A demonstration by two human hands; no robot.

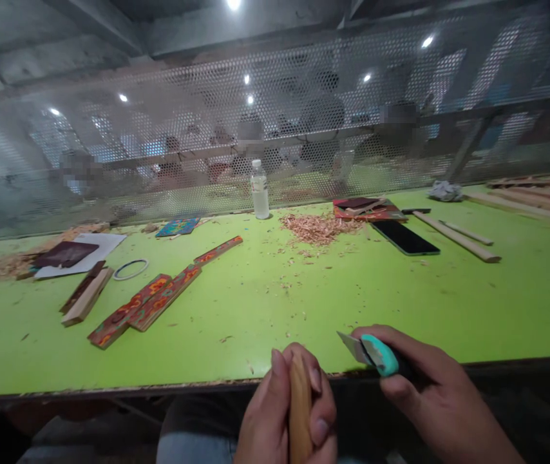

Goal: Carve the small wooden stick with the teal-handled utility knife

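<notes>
My left hand (265, 412) is closed around a light wooden stick (300, 409) at the table's front edge, its rounded far end pointing away from me. To the right, my right hand (429, 386) grips a utility knife (382, 356) with a teal and dark handle. The bare blade (351, 345) points left toward the stick but stays apart from it. Fingers cover part of the stick and most of the knife handle.
On the green table (256, 290) lie patterned wooden strips (159, 299), a heap of shavings (318, 227), a phone (405, 237) and a hammer (458, 235). A water bottle (259, 190) stands near the perforated metal screen (198, 142). Wooden sticks (526, 207) lie far right.
</notes>
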